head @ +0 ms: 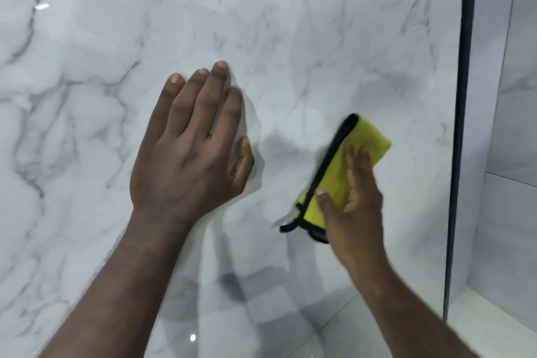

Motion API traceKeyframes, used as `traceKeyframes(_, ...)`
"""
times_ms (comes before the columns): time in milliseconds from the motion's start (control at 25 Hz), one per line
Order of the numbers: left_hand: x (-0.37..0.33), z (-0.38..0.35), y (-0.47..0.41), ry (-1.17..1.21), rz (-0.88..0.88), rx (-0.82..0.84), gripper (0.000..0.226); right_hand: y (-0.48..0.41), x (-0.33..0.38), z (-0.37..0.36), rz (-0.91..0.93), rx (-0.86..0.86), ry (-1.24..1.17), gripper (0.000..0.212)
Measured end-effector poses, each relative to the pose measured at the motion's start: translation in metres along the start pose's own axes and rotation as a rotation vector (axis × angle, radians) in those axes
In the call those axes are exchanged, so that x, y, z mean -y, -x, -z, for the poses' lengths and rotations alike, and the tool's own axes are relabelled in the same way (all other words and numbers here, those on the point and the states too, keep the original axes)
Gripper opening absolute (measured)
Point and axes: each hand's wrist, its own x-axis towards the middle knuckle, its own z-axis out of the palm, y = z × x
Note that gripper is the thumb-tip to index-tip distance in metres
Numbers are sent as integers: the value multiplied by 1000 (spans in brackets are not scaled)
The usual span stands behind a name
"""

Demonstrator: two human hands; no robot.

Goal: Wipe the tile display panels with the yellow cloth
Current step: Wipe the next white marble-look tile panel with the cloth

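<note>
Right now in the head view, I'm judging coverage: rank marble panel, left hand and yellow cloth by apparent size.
1. marble panel
2. left hand, maybe only nearer the camera
3. yellow cloth, partly under the right hand

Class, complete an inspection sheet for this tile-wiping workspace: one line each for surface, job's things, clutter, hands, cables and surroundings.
Surface: marble-look tile panel, glossy, grey veins, light reflections.
Job's things: yellow cloth, folded, black-edged, lying against the panel.
Clutter: nothing seen.
Hands: left hand flat on the panel, fingers straight; right hand presses the cloth to the panel, somewhat blurred.
Cables: nothing seen.
Surroundings: dark vertical strip along the panel's right edge; pale tiles beyond it.
</note>
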Motion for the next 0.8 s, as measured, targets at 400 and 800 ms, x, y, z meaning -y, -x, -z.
traceKeyframes(400, 2, -2, 1, 113, 8, 10, 55, -59, 4, 25, -71, 10, 9, 82)
traceKeyframes(800, 0, 1, -2, 86, -9, 15, 54, -114, 33, 34, 116, 3, 88, 81)
